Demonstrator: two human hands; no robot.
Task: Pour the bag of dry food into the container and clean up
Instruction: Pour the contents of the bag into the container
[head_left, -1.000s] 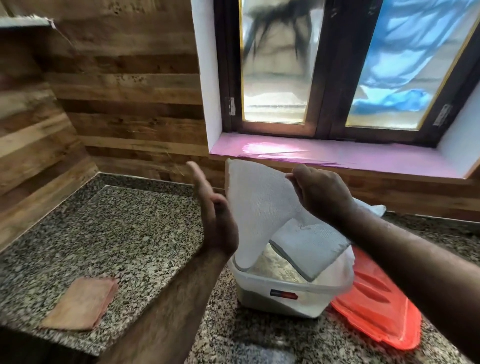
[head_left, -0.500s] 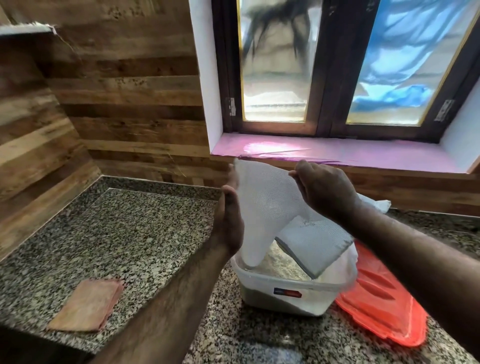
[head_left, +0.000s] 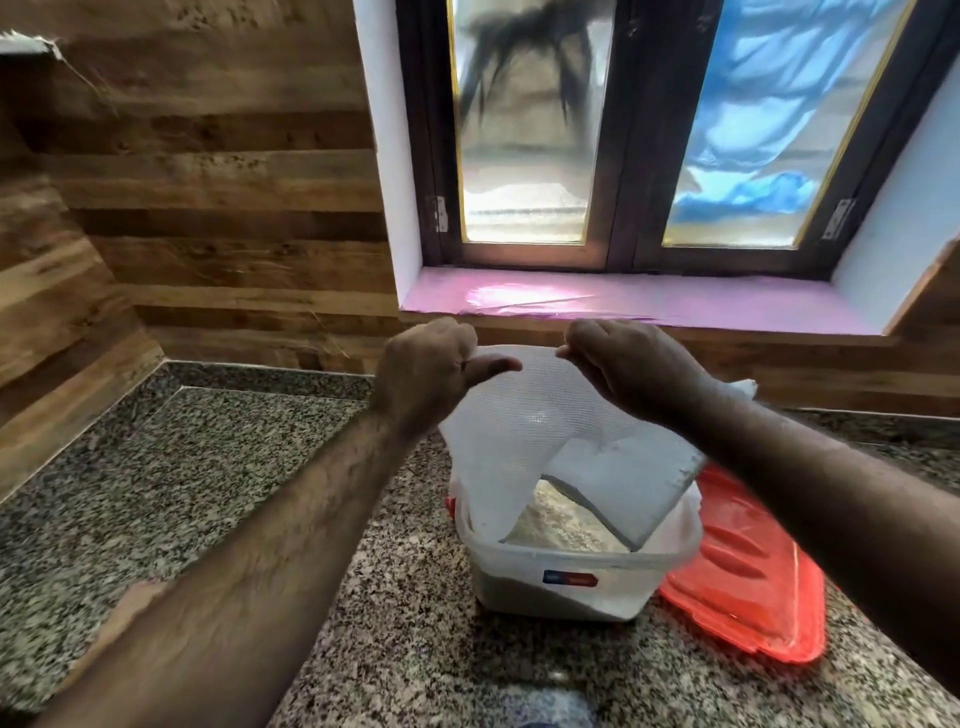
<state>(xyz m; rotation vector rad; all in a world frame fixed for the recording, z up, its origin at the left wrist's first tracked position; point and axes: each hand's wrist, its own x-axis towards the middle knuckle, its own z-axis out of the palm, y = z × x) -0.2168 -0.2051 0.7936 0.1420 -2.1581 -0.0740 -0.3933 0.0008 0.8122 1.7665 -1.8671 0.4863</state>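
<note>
A white woven bag hangs upside down over a clear plastic container on the granite counter. My left hand pinches the bag's upper left corner and my right hand pinches its upper right corner. The bag's mouth dips inside the container, which holds pale dry grain. The bag looks limp and nearly flat.
An orange-red lid lies on the counter right of the container, partly under it. A brown cloth shows at the left, mostly hidden by my left forearm. A pink window sill and wood-panelled walls stand behind.
My left hand, open beside the bag a second ago, has closed on its upper left corner. The bag is now stretched between both hands over the container.
</note>
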